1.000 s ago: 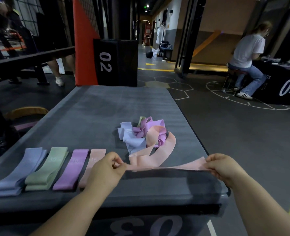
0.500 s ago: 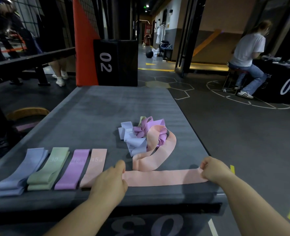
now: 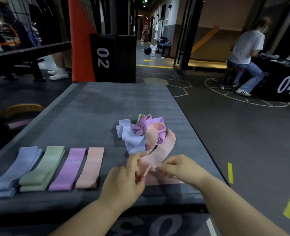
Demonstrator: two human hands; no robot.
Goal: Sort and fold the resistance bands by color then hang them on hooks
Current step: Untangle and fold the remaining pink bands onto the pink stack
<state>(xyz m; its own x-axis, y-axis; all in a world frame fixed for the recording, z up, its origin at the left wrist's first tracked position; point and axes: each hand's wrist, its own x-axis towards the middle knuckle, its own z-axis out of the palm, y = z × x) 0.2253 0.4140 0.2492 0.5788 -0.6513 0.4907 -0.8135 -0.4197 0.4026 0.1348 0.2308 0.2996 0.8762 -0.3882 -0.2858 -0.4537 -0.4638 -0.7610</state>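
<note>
1. The grey padded desk carries everything on its flat top.
2. Along its near edge four folded bands lie side by side: blue band, green band, purple band, pink band.
3. Right of them and farther back sits a tangled pile, with a loose pink band trailing forward.

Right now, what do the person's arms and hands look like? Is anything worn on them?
Both are bare. The left hand and the right hand have no gloves and no ring that I can see. The wrists carry no watch or bracelet. The forearms are uncovered to the picture's bottom edge, so no sleeve shows.
</note>
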